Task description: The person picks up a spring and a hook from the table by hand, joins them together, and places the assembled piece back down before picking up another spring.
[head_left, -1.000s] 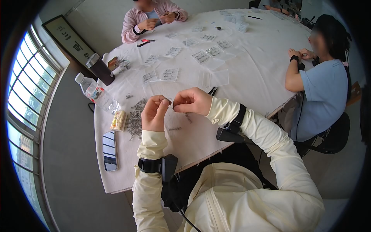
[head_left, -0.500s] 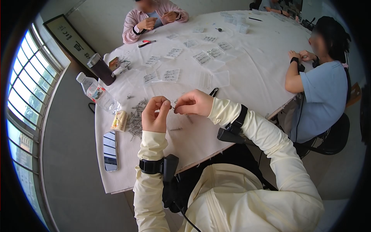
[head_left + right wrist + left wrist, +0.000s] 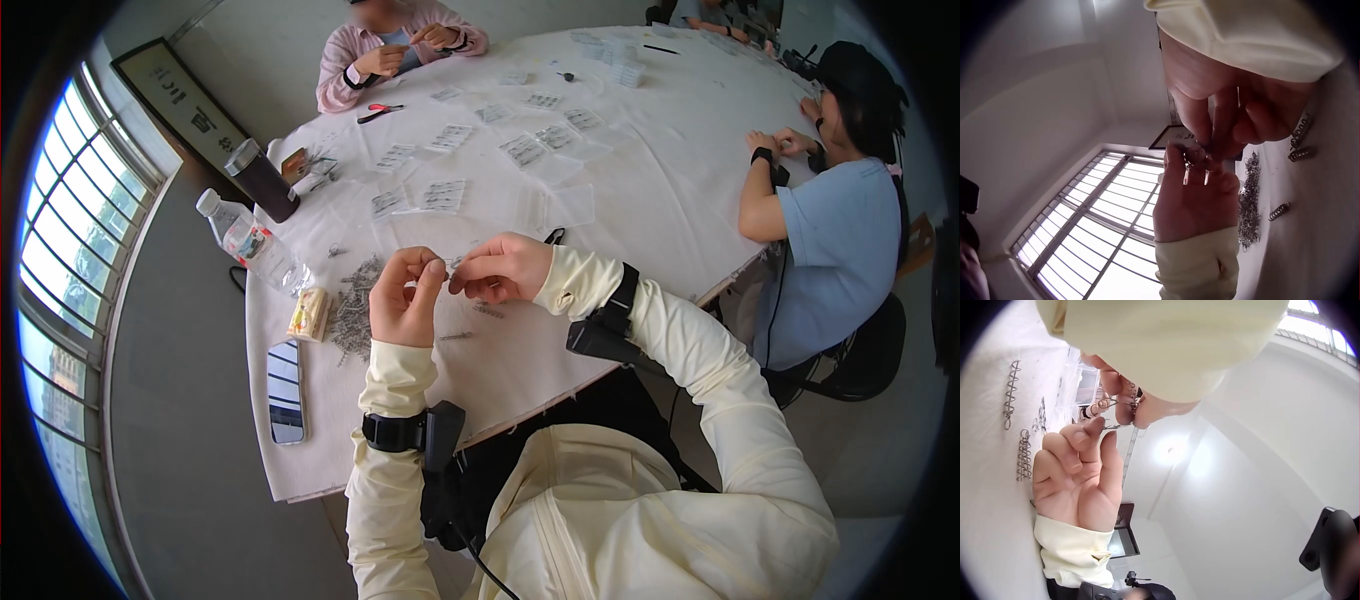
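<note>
Listing from the head view: left hand and right hand, fingertips meeting, both pinching a small wire piece, held above the table and mostly hidden by fingers. Pile of springs, partly behind the left hand. Loose spring, lying near. Black tool, partly covered by the right hand. Yellow pack, beside the pile; phone, near the table edge. Clear bottle, tilted in view; dark flask, next to it. Clear trays with small items, several, beyond the hands. Red-handled pliers, further off. Table, covered in pale cloth. Two nearer people: one in pink across, one in blue at right. Barred window, left; framed sign, against the wall.

Left wrist view: wire piece between the fingertips of both hands; sleeve across the top, blocking much of the left hand. Two coiled springs on the cloth; white ceiling, bright light.

Right wrist view: wire piece obscured, hands dark against the window. Springs on the cloth, at right.
</note>
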`<state>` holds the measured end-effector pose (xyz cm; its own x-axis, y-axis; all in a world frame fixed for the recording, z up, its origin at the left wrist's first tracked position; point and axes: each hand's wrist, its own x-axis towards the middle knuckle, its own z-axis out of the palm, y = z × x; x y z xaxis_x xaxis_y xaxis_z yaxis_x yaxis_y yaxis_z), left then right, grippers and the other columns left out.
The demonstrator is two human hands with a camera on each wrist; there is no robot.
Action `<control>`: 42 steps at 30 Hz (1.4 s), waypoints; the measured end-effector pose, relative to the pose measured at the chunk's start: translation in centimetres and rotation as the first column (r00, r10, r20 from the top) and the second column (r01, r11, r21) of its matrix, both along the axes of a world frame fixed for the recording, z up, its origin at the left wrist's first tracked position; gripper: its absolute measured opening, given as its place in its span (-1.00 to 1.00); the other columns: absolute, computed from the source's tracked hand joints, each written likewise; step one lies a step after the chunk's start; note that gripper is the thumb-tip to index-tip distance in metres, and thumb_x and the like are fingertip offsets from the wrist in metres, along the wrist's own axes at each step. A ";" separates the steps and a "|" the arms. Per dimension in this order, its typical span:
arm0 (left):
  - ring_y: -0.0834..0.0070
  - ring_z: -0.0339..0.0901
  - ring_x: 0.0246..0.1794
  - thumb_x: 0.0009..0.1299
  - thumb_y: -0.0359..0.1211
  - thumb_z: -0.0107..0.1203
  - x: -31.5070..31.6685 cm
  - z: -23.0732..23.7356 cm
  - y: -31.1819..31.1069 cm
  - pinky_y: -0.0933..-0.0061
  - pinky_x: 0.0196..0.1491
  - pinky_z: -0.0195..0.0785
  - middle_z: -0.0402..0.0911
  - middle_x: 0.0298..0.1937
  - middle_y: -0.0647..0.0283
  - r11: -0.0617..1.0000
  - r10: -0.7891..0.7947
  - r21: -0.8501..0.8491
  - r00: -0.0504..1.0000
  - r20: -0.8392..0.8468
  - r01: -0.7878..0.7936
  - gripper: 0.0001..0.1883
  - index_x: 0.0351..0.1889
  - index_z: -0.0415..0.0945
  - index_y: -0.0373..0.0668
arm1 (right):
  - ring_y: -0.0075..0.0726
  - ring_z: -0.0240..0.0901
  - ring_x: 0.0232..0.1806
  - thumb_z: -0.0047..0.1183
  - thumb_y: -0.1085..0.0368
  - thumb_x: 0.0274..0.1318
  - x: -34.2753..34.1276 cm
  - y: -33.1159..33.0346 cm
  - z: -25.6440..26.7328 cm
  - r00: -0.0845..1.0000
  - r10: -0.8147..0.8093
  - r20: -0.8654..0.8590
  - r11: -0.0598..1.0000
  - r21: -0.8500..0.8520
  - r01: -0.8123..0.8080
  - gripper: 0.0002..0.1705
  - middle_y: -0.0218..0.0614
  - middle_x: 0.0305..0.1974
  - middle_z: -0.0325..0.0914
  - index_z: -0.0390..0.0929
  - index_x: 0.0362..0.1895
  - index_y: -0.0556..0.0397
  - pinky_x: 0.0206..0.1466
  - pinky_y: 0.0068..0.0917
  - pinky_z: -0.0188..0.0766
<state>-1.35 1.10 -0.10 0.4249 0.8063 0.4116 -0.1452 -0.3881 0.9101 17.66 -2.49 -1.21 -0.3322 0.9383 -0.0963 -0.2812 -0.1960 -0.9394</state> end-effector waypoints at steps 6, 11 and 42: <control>0.77 0.37 -0.38 0.43 -0.43 0.10 -0.1 -0.2 0.0 0.69 -0.34 0.24 0.50 -0.37 0.46 1.000 -0.006 0.022 1.000 -0.026 0.006 -0.94 -0.23 0.52 -0.23 | -0.69 0.24 -0.51 0.15 0.22 0.21 0.3 0.3 -0.3 0.997 -0.073 -0.013 0.996 0.059 0.074 -0.77 -0.40 -0.38 0.53 0.62 -0.22 0.15 -0.46 -0.73 0.15; 0.77 0.37 -0.37 0.43 -0.43 0.09 0.1 -0.2 0.0 0.69 -0.33 0.24 0.50 -0.36 0.46 1.000 -0.025 0.009 0.999 -0.025 0.025 -0.94 -0.22 0.52 -0.23 | -0.70 0.22 -0.53 0.15 0.25 0.20 0.5 0.5 -0.5 0.993 -0.116 -0.039 0.991 0.057 0.118 -0.78 -0.41 -0.43 0.51 0.62 -0.24 0.18 -0.48 -0.74 0.18; 0.77 0.35 -0.39 0.43 -0.43 0.09 0.2 0.0 -0.1 0.69 -0.37 0.22 0.50 -0.37 0.45 0.997 -0.050 0.049 0.998 -0.037 0.051 -0.94 -0.22 0.50 -0.23 | -0.68 0.13 -0.63 0.10 0.25 0.24 0.6 0.2 0.3 0.994 -0.008 -0.107 0.990 -0.139 -0.007 -0.75 -0.50 -0.59 0.33 0.57 -0.26 0.25 -0.59 -0.70 0.02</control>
